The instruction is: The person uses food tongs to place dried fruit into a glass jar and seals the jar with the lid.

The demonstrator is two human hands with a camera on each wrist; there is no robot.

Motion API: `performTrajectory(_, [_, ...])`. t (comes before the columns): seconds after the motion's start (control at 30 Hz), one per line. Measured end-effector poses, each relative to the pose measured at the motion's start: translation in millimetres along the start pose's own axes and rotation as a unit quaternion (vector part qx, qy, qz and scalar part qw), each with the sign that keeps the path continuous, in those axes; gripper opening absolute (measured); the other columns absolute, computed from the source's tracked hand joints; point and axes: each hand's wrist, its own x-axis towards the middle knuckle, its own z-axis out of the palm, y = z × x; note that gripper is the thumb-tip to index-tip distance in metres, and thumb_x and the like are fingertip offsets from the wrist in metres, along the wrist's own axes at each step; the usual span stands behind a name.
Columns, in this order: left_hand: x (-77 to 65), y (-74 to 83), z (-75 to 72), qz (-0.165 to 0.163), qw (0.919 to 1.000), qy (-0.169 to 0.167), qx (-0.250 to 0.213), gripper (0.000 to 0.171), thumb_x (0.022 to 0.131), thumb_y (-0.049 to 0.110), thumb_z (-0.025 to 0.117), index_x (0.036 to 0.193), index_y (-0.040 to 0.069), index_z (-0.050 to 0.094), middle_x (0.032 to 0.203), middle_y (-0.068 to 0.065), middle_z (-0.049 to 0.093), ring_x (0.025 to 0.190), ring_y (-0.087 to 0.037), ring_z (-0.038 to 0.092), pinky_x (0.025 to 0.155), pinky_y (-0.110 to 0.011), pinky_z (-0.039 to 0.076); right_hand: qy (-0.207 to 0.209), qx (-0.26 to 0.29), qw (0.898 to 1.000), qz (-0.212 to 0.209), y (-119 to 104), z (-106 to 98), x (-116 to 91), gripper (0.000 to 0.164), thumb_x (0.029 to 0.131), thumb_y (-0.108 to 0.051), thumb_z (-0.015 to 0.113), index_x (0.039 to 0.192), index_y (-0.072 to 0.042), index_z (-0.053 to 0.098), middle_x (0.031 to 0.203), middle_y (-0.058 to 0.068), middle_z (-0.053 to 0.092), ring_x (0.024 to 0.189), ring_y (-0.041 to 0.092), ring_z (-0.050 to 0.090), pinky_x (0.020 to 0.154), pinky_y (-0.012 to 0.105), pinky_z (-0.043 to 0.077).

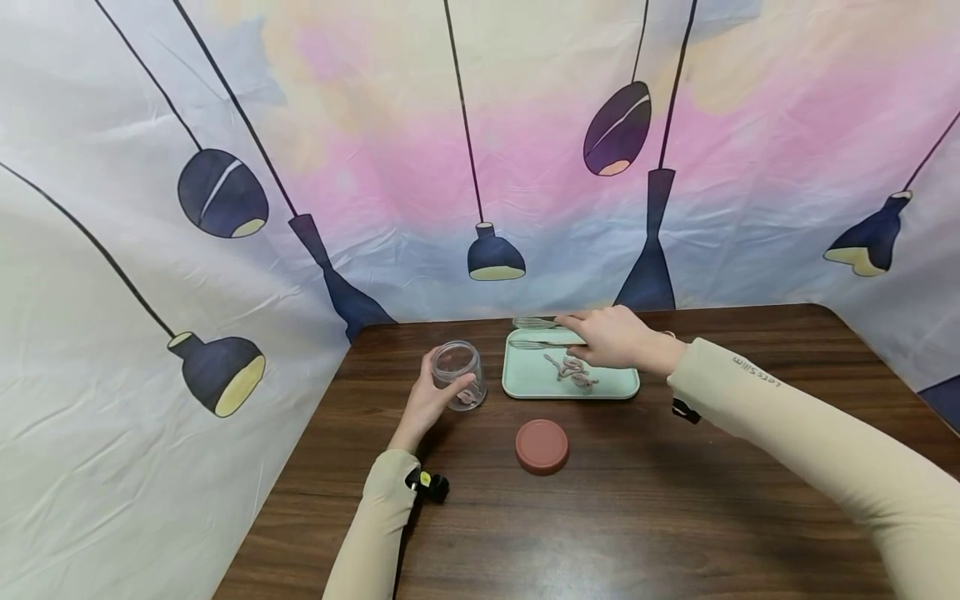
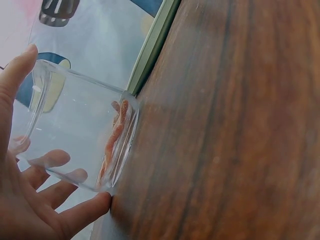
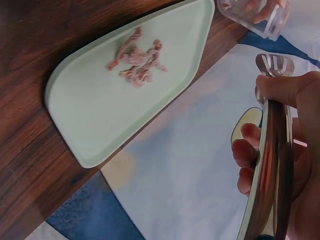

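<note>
My left hand (image 1: 424,403) holds a clear glass jar (image 2: 80,115) upright on the table, thumb on one side and fingers around the other. A reddish-brown, wrinkled strip (image 2: 115,137) lies on the jar's bottom. My right hand (image 1: 617,335) grips metal tongs (image 3: 274,165) above the far side of a pale green tray (image 1: 525,382). Their two tips point left towards the jar, a little apart, and I see nothing between them. Several twisted, pinkish-brown strips (image 3: 137,59) lie in a loose heap on the tray.
A round, reddish-brown lid (image 1: 542,447) lies on the dark wooden table (image 1: 637,500), in front of the tray. Behind the table's far edge hangs a cloth backdrop (image 1: 390,167) printed with lamps.
</note>
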Motion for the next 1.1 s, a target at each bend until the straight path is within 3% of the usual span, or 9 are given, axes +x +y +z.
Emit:
performTrajectory(0.13, [1.0, -0.2, -0.1, -0.006, 1.0000, -0.003, -0.002, 0.096, 0.081, 0.059, 0.079, 0.157, 0.028, 0.027, 0.146, -0.012, 0.049, 0.135, -0.035, 0.046, 0.106, -0.057, 0.038, -0.020, 0.004, 1.000, 0.012, 4, 2, -6, 0.054, 0.094, -0.031, 0.073, 0.140, -0.008, 0.058, 0.094, 0.008, 0.068, 0.047, 0.013, 0.047, 0.044, 0.031, 0.035])
performTrajectory(0.4, [2.3, -0.7, -0.3, -0.007, 1.0000, -0.005, 0.002, 0.099, 0.080, 0.062, 0.078, 0.157, 0.027, 0.026, 0.148, -0.014, 0.048, 0.135, -0.037, 0.046, 0.105, -0.059, 0.038, -0.051, 0.010, 0.998, 0.028, 11, 5, -21, 0.056, 0.094, -0.032, 0.073, 0.141, -0.005, 0.057, 0.123, 0.019, 0.067, 0.046, 0.012, 0.047, 0.043, 0.030, 0.035])
performTrajectory(0.9, [-0.6, -1.2, -1.3, -0.007, 1.0000, -0.002, 0.003, 0.101, 0.081, 0.061, 0.078, 0.159, 0.024, 0.025, 0.149, -0.015, 0.046, 0.136, -0.038, 0.045, 0.105, -0.059, 0.038, -0.102, 0.007, 0.993, 0.057, 25, 19, -47, 0.057, 0.088, -0.029, 0.079, 0.137, -0.007, 0.061, 0.095, 0.008, 0.073, 0.048, 0.012, 0.048, 0.044, 0.030, 0.034])
performTrajectory(1.1, [-1.7, 0.6, -0.4, -0.009, 1.0000, -0.003, 0.001, 0.101, 0.082, 0.059, 0.078, 0.159, 0.024, 0.023, 0.150, -0.016, 0.046, 0.136, -0.039, 0.044, 0.105, -0.060, 0.037, -0.127, 0.007, 0.989, 0.069, 30, 25, -53, 0.060, 0.087, -0.030, 0.080, 0.138, -0.005, 0.060, 0.106, 0.011, 0.073, 0.060, 0.016, 0.059, 0.050, 0.034, 0.045])
